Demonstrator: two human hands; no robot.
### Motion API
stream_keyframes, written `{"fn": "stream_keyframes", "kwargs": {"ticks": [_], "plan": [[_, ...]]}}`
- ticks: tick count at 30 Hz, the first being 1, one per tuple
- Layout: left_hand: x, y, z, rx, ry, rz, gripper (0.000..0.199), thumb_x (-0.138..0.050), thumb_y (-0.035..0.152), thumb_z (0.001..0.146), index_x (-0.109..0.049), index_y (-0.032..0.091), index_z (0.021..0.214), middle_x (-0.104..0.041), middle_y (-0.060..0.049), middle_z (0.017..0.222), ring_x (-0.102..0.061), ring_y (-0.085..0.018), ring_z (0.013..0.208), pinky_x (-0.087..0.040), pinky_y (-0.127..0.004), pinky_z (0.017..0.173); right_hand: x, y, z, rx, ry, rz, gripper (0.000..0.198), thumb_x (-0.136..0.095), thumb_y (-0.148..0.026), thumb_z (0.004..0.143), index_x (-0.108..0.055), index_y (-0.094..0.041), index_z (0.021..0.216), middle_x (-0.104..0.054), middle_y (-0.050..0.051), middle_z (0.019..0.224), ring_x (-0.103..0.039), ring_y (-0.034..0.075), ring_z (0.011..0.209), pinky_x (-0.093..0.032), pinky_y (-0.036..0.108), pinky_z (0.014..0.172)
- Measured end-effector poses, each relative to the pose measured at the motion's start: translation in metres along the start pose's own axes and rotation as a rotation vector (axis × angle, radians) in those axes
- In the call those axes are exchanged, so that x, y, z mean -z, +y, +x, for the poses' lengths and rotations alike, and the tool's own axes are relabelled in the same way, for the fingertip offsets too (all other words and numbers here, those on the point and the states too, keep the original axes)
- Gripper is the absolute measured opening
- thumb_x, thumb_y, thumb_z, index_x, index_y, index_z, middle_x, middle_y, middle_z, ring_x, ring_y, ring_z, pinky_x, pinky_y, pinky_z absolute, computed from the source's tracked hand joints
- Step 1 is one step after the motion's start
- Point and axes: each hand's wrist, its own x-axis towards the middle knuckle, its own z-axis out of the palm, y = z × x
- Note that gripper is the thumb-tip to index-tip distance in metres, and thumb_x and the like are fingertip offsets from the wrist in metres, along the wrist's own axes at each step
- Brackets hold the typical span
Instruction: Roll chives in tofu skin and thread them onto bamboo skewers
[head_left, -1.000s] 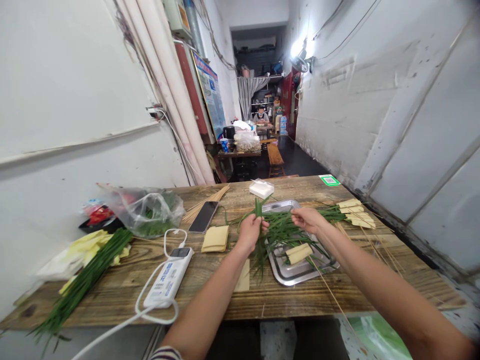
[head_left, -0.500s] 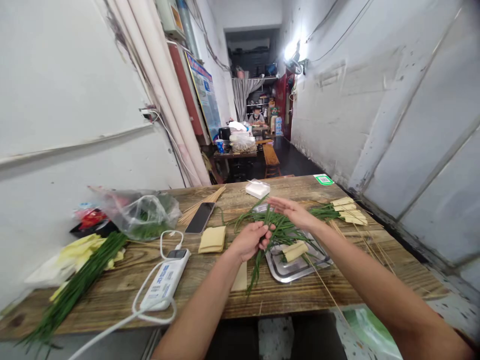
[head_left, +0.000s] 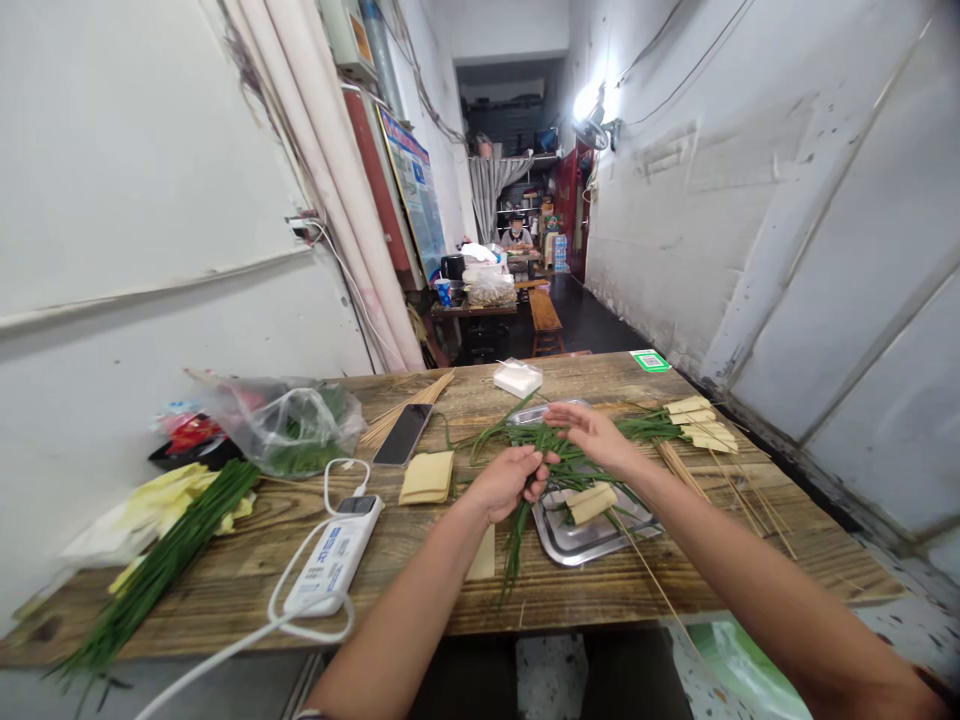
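My left hand (head_left: 517, 478) is closed round a small bunch of chives (head_left: 513, 545), whose ends hang below the fist at the tray's left side. Just above and to the right, my right hand (head_left: 589, 432) is open, its fingers stretched over the chives and apparently holding nothing. More chives lie beneath both hands across the metal tray (head_left: 559, 553). On that tray sits a skewered tofu-skin roll (head_left: 591, 502) with chives inside. A single tofu sheet (head_left: 484, 555) lies partly behind my left forearm, and a stack of sheets (head_left: 427, 478) is to its left.
Finished-looking rolls (head_left: 701, 422) and loose bamboo skewers (head_left: 681, 470) lie at the right. A phone (head_left: 403, 434), a power strip (head_left: 334, 555) with a white cable, a plastic bag (head_left: 300, 425) and a long chive bundle (head_left: 169, 560) occupy the left. A clear box (head_left: 518, 377) stands at the back.
My right hand has shifted slightly down and right, its fingers a little more curled. My left hand keeps its grip on the chives. The view has moved slightly.
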Motion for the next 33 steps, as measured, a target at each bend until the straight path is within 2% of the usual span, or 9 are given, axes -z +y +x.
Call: {"fn": "stream_keyframes", "kwargs": {"ticks": [2,4,6,10,20,26,31,33], "plan": [[-0.002,-0.002,0.001,-0.019,0.023,0.047,0.022,-0.058,0.031,0.085,-0.057,0.01,0.09,-0.046,0.004,0.061,-0.04,-0.003,0.044,-0.024,-0.016,0.041,0.001,-0.001,0.001,-0.035,0.106,-0.061,0.025,-0.065,-0.02,0.066,-0.067,-0.019,0.091,-0.07,0.002,0.093,-0.064,0.016,0.091,-0.048,0.03,0.086],[-0.004,-0.005,0.002,-0.041,0.031,0.098,0.022,-0.057,0.032,0.085,-0.057,0.01,0.088,-0.047,0.005,0.061,-0.04,-0.003,0.043,-0.024,-0.016,0.041,0.002,-0.002,0.001,-0.099,0.115,-0.079,0.022,-0.071,-0.029,0.065,-0.066,-0.017,0.082,-0.068,0.0,0.079,-0.063,0.014,0.075,-0.05,0.027,0.073],[-0.006,-0.006,0.002,-0.063,0.03,0.14,0.021,-0.057,0.031,0.085,-0.056,0.011,0.087,-0.047,0.005,0.06,-0.04,-0.003,0.043,-0.024,-0.016,0.041,0.003,-0.003,0.0,-0.167,0.032,-0.042,0.025,-0.075,-0.034,0.063,-0.064,-0.016,0.075,-0.065,-0.001,0.069,-0.06,0.011,0.066,-0.049,0.024,0.066],[-0.009,-0.006,0.002,-0.06,0.033,0.172,0.017,-0.054,0.029,0.085,-0.054,0.012,0.085,-0.045,0.006,0.058,-0.037,-0.003,0.041,-0.021,-0.016,0.04,0.005,-0.006,-0.005,-0.227,-0.19,0.029,0.028,-0.076,-0.038,0.062,-0.062,-0.014,0.068,-0.063,-0.002,0.061,-0.059,0.009,0.06,-0.046,0.021,0.062],[-0.013,-0.005,0.001,-0.026,0.032,0.164,0.02,-0.057,0.032,0.084,-0.053,0.012,0.083,-0.045,0.006,0.058,-0.038,-0.003,0.04,-0.021,-0.016,0.04,0.003,-0.01,-0.007,-0.298,-0.096,0.13,0.022,-0.076,-0.029,0.059,-0.06,-0.014,0.058,-0.063,-0.002,0.064,-0.059,0.009,0.054,-0.053,0.024,0.062],[-0.015,-0.005,0.001,-0.027,0.03,0.166,0.017,-0.055,0.029,0.084,-0.052,0.013,0.082,-0.046,0.006,0.058,-0.038,-0.003,0.041,-0.021,-0.017,0.039,0.006,-0.015,-0.01,-0.336,-0.133,0.147,0.024,-0.077,-0.032,0.06,-0.064,-0.013,0.062,-0.066,0.001,0.072,-0.062,0.01,0.057,-0.054,0.024,0.063],[-0.016,-0.006,0.002,-0.041,0.03,0.162,0.015,-0.053,0.027,0.085,-0.052,0.012,0.083,-0.046,0.006,0.058,-0.039,-0.003,0.04,-0.022,-0.017,0.039,0.008,-0.012,-0.009,-0.322,-0.145,0.17,0.025,-0.08,-0.032,0.057,-0.064,-0.013,0.062,-0.066,0.0,0.068,-0.062,0.01,0.057,-0.054,0.025,0.064],[-0.015,-0.007,0.002,-0.046,0.034,0.158,0.017,-0.054,0.029,0.085,-0.053,0.012,0.084,-0.046,0.006,0.058,-0.039,-0.004,0.04,-0.023,-0.017,0.039,0.009,-0.01,-0.008,-0.338,-0.111,0.172,0.024,-0.08,-0.03,0.057,-0.065,-0.013,0.064,-0.066,0.0,0.068,-0.062,0.01,0.058,-0.054,0.025,0.064]]}}
